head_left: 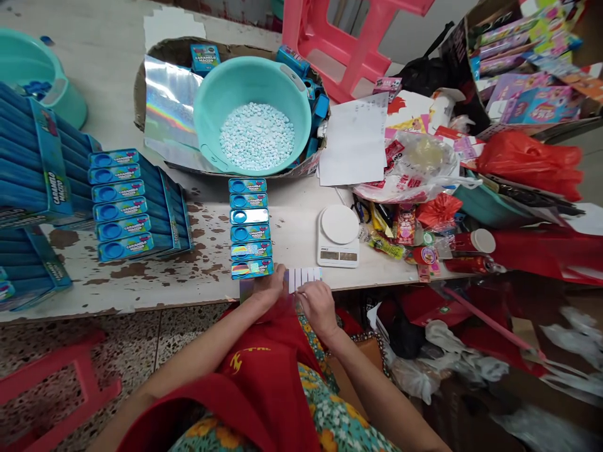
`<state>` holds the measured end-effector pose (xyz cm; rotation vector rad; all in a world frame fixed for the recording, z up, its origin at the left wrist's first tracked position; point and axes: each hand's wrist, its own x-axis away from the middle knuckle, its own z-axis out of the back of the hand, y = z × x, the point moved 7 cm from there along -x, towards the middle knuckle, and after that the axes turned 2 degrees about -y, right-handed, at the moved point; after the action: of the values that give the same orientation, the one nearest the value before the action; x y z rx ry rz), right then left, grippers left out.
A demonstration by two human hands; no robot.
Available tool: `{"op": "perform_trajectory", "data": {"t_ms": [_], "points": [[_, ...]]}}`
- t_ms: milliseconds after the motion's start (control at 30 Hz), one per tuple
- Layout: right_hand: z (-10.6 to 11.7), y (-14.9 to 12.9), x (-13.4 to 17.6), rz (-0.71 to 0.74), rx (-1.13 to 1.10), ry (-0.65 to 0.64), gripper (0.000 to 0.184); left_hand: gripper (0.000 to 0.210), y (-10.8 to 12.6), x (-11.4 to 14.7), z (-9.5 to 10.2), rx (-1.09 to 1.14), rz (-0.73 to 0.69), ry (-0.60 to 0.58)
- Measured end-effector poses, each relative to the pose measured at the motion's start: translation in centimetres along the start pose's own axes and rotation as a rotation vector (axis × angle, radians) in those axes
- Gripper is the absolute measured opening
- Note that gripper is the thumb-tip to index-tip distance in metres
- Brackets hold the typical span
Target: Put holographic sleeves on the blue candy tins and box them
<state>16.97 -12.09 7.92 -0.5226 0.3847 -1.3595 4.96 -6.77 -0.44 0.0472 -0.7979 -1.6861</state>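
Observation:
A sheet of white strips (306,274), with a darker purplish part at its left, lies at the table's front edge. My left hand (272,286) is closed on the left part of this sheet, its fingertips near the first strip. At the sheet's lower edge, my right hand (320,307) has its fingers bent in a pinch; whether a single strip is between them is too small to see. Just beyond my left hand stands a column of several blue candy tins (249,233) marked "Caramelo Macizo". Shiny labels show on some of them.
A teal basin (207,119) of pale candies sits in a cardboard tray (140,94). A white kitchen scale (338,254) stands right of the tins. Stacked packs of blue tins (122,207) fill the left. Bags, papers and a red plastic bag (527,160) crowd the right.

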Motion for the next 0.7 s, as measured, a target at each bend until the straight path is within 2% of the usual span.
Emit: {"op": "perform_trajectory", "data": {"t_ms": [100, 200, 267, 333, 433, 500, 567, 700], "points": [[3.7, 0.3, -0.7, -0.218, -0.276, 0.130, 0.010, 0.033, 0.0, 1.0, 0.8, 0.084, -0.065, 0.060], [5.8, 0.2, -1.2, -0.380, -0.568, 0.166, 0.015, 0.038, 1.7, 3.3, 3.2, 0.329, -0.209, 0.099], [6.5, -0.5, -1.5, -0.416, -0.733, 0.138, 0.017, 0.045, 3.5, 5.1, 5.2, 0.575, -0.294, 0.065], [6.8, -1.6, -1.8, -0.418, -0.854, 0.089, 0.017, 0.048, 5.2, 6.6, 7.2, 0.796, -0.292, -0.002], [7.2, -3.6, -2.4, -0.396, -0.937, 0.058, 0.017, 0.024, 6.7, 7.8, 9.7, 0.949, -0.190, -0.097], [7.2, -5.1, -3.1, -0.378, -0.950, 0.074, 0.016, 0.026, 6.5, 8.4, 11.5, 0.956, -0.118, -0.114], [6.9, -6.7, -4.2, -0.347, -0.934, 0.102, 0.014, 0.026, 5.3, 8.7, 13.7, 0.899, -0.072, -0.081], [6.1, -9.7, -7.5, -0.261, -0.758, 0.232, 0.014, 0.020, 1.4, 8.1, 18.7, 0.694, -0.043, 0.084]]}}
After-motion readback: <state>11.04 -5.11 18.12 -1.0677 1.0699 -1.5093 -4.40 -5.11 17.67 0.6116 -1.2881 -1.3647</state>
